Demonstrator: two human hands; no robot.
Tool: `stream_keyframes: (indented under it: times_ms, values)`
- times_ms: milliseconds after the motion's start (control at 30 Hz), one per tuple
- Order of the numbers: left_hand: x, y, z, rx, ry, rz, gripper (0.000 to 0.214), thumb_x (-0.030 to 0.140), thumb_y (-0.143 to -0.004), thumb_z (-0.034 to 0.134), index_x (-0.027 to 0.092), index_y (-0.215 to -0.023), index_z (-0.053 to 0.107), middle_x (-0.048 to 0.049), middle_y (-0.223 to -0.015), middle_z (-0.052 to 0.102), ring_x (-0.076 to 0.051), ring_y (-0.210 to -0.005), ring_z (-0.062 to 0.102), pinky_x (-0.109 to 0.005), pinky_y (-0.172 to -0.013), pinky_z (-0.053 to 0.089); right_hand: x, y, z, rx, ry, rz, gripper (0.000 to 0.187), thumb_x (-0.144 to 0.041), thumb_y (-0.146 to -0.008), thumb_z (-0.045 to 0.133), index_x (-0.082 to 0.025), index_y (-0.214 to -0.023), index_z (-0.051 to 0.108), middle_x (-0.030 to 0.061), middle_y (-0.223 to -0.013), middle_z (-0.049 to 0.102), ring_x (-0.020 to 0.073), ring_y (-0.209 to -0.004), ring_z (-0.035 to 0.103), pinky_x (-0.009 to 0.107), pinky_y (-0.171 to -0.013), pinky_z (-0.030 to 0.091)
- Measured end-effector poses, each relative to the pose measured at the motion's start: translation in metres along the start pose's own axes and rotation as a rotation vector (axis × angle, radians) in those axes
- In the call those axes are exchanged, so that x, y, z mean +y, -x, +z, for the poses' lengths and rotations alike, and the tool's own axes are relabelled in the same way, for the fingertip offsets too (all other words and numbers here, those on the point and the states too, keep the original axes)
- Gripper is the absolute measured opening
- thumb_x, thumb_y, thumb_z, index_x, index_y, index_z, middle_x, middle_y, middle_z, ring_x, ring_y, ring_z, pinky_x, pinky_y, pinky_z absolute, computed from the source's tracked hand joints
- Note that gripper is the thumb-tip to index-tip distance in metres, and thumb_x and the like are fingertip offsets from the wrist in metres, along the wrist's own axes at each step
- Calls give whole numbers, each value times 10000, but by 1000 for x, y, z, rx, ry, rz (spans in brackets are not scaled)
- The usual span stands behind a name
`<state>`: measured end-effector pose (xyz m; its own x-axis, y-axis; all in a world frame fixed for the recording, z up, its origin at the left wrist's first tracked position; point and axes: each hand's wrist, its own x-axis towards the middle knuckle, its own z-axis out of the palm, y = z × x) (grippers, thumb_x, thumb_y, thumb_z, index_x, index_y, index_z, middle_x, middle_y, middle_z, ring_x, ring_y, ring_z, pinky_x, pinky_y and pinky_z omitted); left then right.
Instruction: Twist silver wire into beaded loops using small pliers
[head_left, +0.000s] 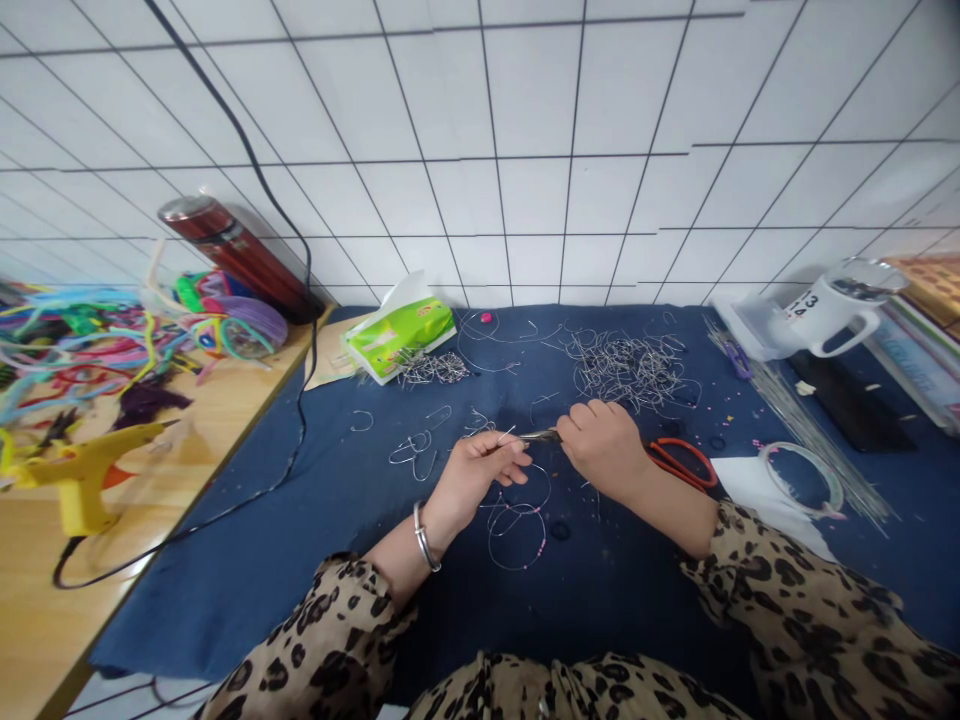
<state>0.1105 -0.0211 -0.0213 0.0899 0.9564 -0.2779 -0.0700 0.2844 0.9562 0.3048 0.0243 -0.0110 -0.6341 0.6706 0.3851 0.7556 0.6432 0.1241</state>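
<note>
My left hand is closed in a pinch on a thin metal wire, its end poking up past the fingertips. From the right, my right hand grips a pair of pliers, whose jaws reach to the wire at my left fingertips; the handles are hidden in the fist. Below my hands, thin wire loops with small pink beads lie on the dark blue cloth. Bent wire pieces rest left of my left hand. Beside my right wrist lies a tool with red-orange looped handles.
Behind my hands are a tangled wire pile and a green tissue pack. Straight wires, a wire coil and a white mug occupy the right. Leftward are a yellow glue gun, thermos and black cable.
</note>
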Motion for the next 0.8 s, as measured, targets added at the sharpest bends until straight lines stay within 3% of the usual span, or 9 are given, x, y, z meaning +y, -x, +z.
stream_keyframes:
  times_ms: [267, 800]
  values:
    - [4, 5, 1, 4, 219, 27, 181, 325, -810, 578, 147, -832, 558, -43, -730, 684, -94, -488, 601, -192, -488, 426, 0, -2, -1, -8, -41, 62, 171, -298, -830, 492, -178, -733, 566, 51, -735, 515, 186, -754, 391, 326, -671, 226]
    - [2, 5, 1, 20, 51, 99, 138, 277, -804, 550, 140, -786, 553, -28, -647, 655, -88, -462, 575, -193, -479, 428, 0, -2, -2, 125, 69, -51, 177, -193, -867, 443, -170, -741, 566, 30, -668, 482, 161, -697, 337, 335, -638, 198]
